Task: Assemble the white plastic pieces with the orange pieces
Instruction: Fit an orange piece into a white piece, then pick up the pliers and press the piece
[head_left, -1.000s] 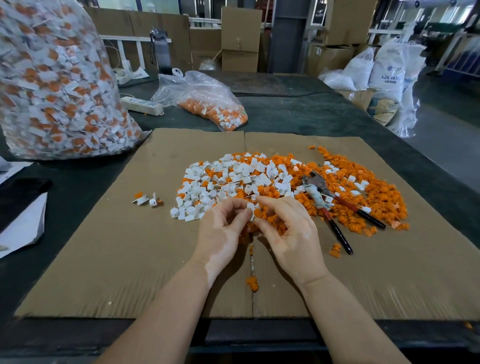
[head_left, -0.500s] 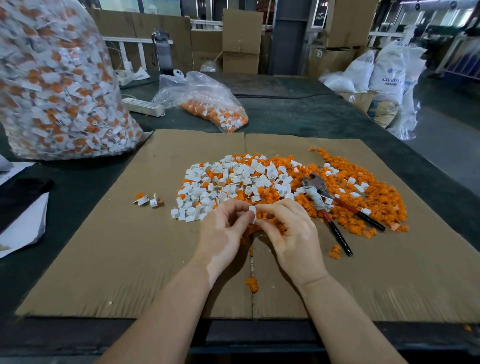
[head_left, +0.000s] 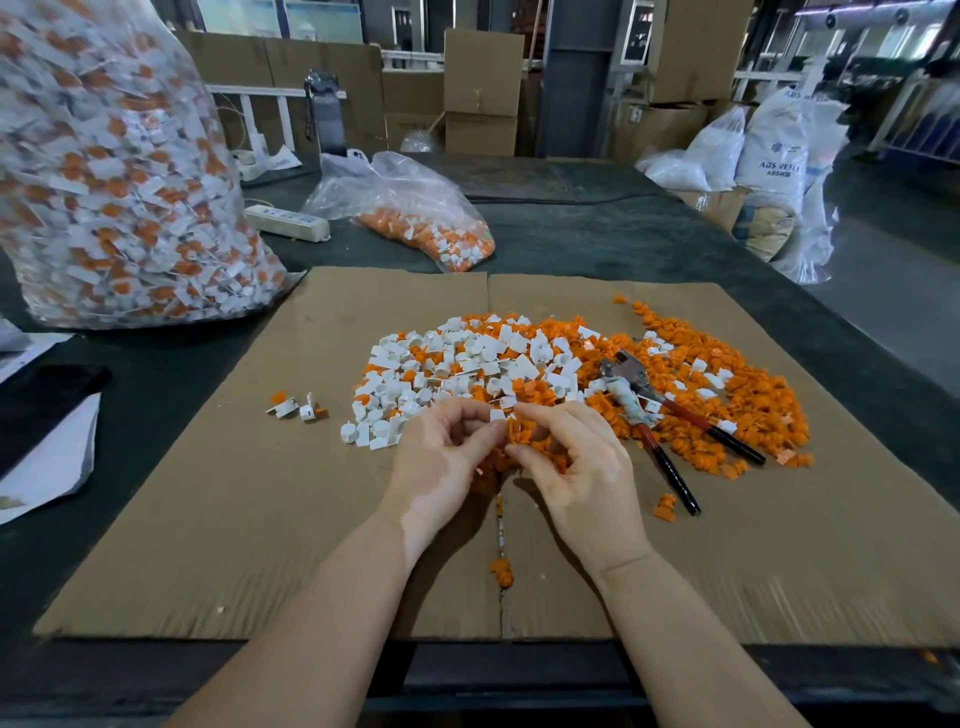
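Observation:
A heap of white plastic pieces (head_left: 452, 369) and a wider heap of orange pieces (head_left: 727, 384) lie mixed on a brown cardboard sheet (head_left: 260, 499). My left hand (head_left: 441, 462) and my right hand (head_left: 576, 467) meet at the near edge of the heap. My left fingers pinch a small white piece (head_left: 497, 414), held against an orange piece (head_left: 514, 434) between the two hands. My right fingers curl round that orange piece. A few joined pieces (head_left: 296, 408) lie apart at the left.
Pliers with red and black handles (head_left: 660, 421) lie on the orange heap at the right. A big clear bag of joined pieces (head_left: 114, 176) stands at the back left, a smaller bag (head_left: 415, 218) and a power strip (head_left: 288, 222) behind the cardboard. A black phone (head_left: 47, 400) lies left.
Both hands stay at the near edge of the heap, fingertips together; the white piece now shows at the left fingertips. Nothing else on the cardboard has moved.

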